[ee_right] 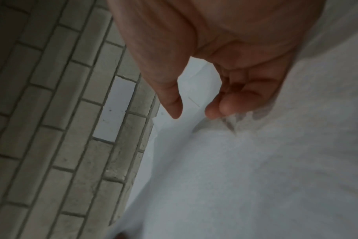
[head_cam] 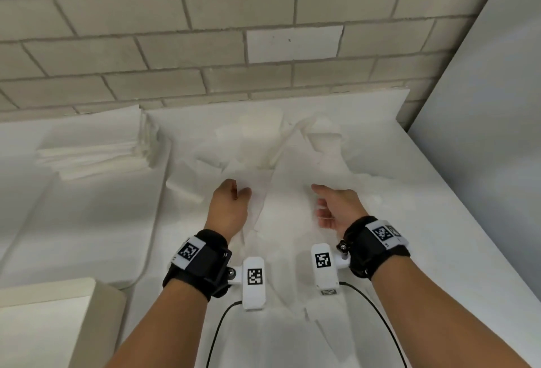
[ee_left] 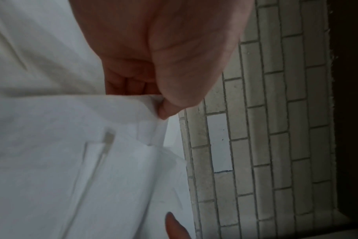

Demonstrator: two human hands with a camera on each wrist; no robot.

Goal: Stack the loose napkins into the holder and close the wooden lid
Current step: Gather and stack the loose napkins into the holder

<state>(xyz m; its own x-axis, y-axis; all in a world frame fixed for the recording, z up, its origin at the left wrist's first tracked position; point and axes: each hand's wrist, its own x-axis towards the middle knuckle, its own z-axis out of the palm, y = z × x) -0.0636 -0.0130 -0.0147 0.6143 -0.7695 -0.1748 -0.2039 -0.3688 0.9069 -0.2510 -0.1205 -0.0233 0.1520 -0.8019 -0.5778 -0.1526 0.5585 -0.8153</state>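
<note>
Barely begun: the napkins were mostly loose and no holder or wooden lid showed.
The left hand point(head_cam: 229, 206) pinched an edge of one loose napkin point(ee_left: 88, 129) between thumb and curled fingers point(ee_left: 131, 84); the right hand point(head_cam: 336, 206) hovered slack, its fingers point(ee_right: 231, 105) loosely curled, holding nothing. More loose napkins point(head_cam: 278, 145) lay scattered on the counter point(head_cam: 439, 250) just beyond both sets of fingers, a tidy napkin stack point(head_cam: 96, 150) well off to the left.
</note>
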